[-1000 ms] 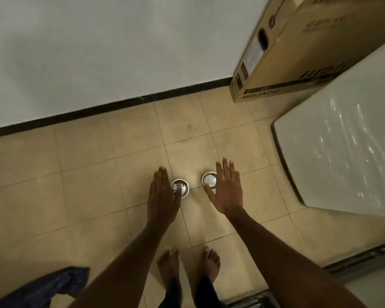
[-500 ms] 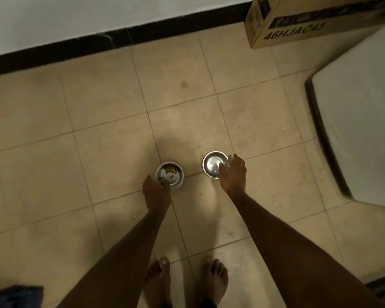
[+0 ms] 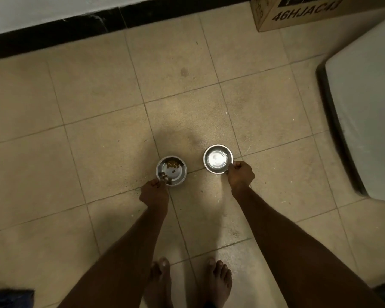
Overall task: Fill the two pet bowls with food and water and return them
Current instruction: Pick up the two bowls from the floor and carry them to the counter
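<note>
Two small steel bowls stand side by side on the tan tiled floor. The left bowl holds a few brown kibble pieces. My left hand pinches its near rim with closed fingers. The right bowl has a bright, shiny inside; whether it holds water I cannot tell. My right hand grips its near right rim with curled fingers. Both bowls look level, at floor height.
A cardboard box sits at the back right by the black skirting. A grey-white mattress or pad fills the right side. My bare feet are below, with blue cloth at the bottom left.
The hands were open and spread above the bowls a second ago. They dropped to the bowls and their fingers closed on the near rims. The camera tilted further down.
</note>
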Action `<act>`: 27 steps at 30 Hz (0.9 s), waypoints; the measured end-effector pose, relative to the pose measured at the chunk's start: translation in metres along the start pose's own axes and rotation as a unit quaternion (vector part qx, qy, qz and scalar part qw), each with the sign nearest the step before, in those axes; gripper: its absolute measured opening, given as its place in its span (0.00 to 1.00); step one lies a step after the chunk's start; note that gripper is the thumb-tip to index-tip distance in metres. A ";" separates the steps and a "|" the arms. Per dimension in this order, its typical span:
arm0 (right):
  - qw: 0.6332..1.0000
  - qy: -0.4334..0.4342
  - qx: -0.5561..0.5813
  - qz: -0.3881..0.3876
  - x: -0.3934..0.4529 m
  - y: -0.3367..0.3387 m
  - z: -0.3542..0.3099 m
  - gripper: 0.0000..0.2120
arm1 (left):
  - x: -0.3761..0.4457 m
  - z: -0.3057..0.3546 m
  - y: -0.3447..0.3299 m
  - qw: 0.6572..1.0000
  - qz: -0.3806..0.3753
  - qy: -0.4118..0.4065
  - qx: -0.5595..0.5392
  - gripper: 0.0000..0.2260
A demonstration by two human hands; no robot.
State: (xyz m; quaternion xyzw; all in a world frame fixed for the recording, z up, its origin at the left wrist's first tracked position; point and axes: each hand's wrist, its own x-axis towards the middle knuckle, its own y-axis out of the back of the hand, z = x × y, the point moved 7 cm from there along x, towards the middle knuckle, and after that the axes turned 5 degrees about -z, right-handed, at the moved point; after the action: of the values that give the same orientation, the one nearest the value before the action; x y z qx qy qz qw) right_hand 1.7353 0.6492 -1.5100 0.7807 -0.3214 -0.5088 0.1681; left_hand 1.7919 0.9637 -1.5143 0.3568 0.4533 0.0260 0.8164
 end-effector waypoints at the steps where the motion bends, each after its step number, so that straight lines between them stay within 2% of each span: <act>1: 1.000 -0.007 0.020 -0.005 -0.001 0.000 0.001 0.10 | -0.001 -0.001 -0.001 0.999 -0.006 0.011 -0.029 0.11; 4: 0.998 -0.021 0.062 -0.016 -0.007 0.002 0.001 0.10 | -0.006 0.000 -0.002 0.993 -0.019 0.033 -0.113 0.12; 11: 0.988 -0.026 0.146 -0.033 -0.051 0.025 -0.033 0.06 | -0.042 0.045 0.032 0.975 -0.030 0.027 -0.218 0.13; 13: 0.982 -0.016 0.182 -0.058 -0.078 0.049 -0.064 0.05 | -0.065 0.072 0.064 0.968 -0.029 0.018 -0.248 0.13; 17: 0.962 -0.018 0.246 -0.116 -0.103 0.056 -0.084 0.08 | -0.087 0.089 0.097 0.963 -0.014 0.028 -0.267 0.12; 22: 0.939 0.024 0.308 -0.152 -0.185 0.105 -0.189 0.03 | -0.151 0.162 0.202 0.939 0.001 0.010 -0.343 0.08; 23: 0.937 0.022 0.311 -0.157 -0.191 0.104 -0.191 0.03 | -0.155 0.162 0.204 0.939 0.008 0.011 -0.343 0.09; 25: 0.930 0.042 0.323 -0.168 -0.241 0.138 -0.243 0.03 | -0.198 0.198 0.256 0.930 0.004 -0.005 -0.367 0.12; 27: 0.928 0.052 0.330 -0.164 -0.271 0.156 -0.268 0.06 | -0.226 0.218 0.284 0.922 0.009 -0.017 -0.387 0.14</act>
State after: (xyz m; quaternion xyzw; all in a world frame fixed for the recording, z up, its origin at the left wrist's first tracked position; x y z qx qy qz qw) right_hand 1.8509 0.6988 -1.1178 0.8592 -0.3294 -0.3531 -0.1689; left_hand 1.9045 0.9706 -1.1063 0.0174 0.3906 0.2007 0.8983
